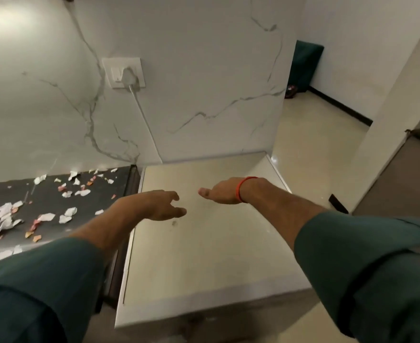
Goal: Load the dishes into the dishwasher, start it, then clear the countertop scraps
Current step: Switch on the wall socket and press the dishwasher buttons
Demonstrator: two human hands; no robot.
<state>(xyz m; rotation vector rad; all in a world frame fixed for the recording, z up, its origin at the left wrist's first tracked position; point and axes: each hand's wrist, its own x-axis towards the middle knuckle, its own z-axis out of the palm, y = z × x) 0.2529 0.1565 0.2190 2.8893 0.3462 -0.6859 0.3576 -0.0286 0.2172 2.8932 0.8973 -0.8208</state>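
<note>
white top (204,256): bare, open from above
tabletop (55,201): paper scraps (45,216) scattered
back: wall (204,82), cord (144,120) hanging, maybe touching

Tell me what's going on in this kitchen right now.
A person in green sleeves holds both hands out over the pale top of a white appliance, probably the dishwasher. The left hand and the right hand, with a red band at its wrist, are open and hold nothing. Torn paper scraps lie strewn on the dark countertop to the left, not yet cleared. A plug sits in the wall socket.
</note>
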